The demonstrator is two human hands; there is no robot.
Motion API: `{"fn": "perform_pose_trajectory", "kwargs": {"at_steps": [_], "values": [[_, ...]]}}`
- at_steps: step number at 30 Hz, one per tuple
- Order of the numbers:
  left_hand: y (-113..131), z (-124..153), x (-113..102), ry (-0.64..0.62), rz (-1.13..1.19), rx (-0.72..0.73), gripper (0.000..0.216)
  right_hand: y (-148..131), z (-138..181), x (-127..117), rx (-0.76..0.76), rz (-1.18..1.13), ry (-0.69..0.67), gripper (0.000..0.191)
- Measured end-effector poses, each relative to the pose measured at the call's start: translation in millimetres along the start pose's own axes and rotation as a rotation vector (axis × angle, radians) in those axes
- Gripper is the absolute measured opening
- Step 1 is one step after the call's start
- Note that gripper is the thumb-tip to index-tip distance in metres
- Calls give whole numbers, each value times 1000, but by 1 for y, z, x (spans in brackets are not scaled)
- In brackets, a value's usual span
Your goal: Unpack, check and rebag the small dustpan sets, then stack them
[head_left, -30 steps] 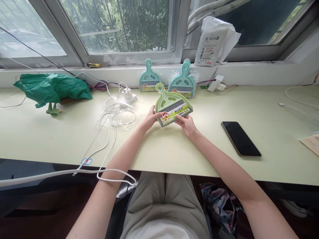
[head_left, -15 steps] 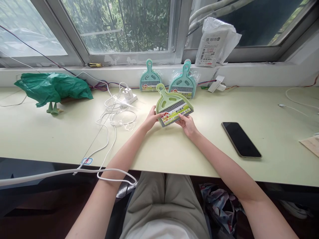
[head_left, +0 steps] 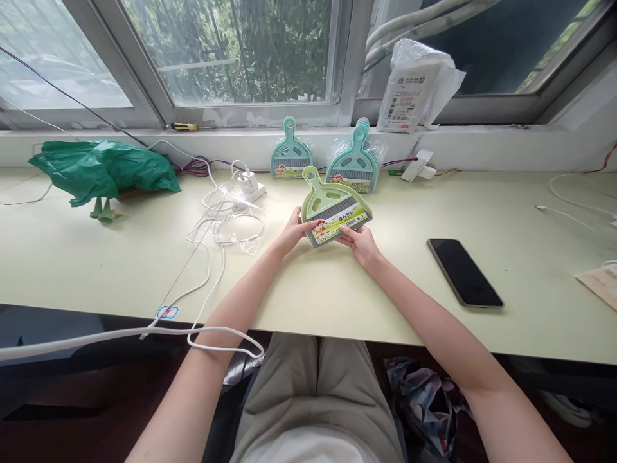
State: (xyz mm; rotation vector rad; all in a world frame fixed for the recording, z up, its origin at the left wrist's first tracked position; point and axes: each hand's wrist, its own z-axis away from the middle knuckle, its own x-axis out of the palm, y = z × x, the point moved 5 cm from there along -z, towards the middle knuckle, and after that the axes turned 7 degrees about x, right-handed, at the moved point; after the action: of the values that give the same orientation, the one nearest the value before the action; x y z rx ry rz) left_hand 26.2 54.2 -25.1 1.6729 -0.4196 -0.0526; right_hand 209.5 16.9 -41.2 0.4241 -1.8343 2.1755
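Note:
Both hands hold a light green dustpan and brush set point(head_left: 332, 199) above the table, its handle tilted up to the left. Grey bristles and a printed card label show on its face. My left hand point(head_left: 293, 231) grips the left edge, thumb over the label and fingers behind. My right hand point(head_left: 359, 244) pinches the lower edge right of the middle, thumb on the label. Behind it, a stack of turquoise dustpan sets point(head_left: 354, 157) in clear wrap leans against the wall, and another turquoise dustpan set point(head_left: 291, 153) stands to its left.
On the table point(head_left: 328, 289) lie a black phone point(head_left: 465, 273) at right, and tangled white cables point(head_left: 207, 238) with a plug adapter point(head_left: 248, 183) at left. A green plastic bag point(head_left: 103, 170) is further left. A white package point(head_left: 409, 87) and a yellow cutter point(head_left: 184, 127) rest on the sill.
The green dustpan set has turned slightly in my hands and sits a touch lower in view. My right thumb has slid a little left along the label.

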Motion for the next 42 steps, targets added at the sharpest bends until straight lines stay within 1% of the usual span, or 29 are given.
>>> {"fn": "perform_pose_trajectory", "kwargs": {"at_steps": [10, 14, 18, 28, 39, 42], "values": [[3, 2, 3, 14, 43, 1, 51, 0, -1, -1, -17, 24, 9, 30], [5, 1, 4, -15, 49, 16, 51, -3, 3, 1, -40, 22, 29, 28], [7, 3, 5, -56, 23, 33, 58, -5, 6, 2, -54, 19, 45, 26], [2, 1, 3, -55, 16, 31, 55, -3, 3, 0, -52, 31, 34, 29], [4, 2, 3, -54, 20, 39, 55, -2, 2, -1, -51, 26, 33, 26], [4, 1, 3, -46, 24, 33, 56, -3, 2, 0, -36, 12, 36, 21]]}}
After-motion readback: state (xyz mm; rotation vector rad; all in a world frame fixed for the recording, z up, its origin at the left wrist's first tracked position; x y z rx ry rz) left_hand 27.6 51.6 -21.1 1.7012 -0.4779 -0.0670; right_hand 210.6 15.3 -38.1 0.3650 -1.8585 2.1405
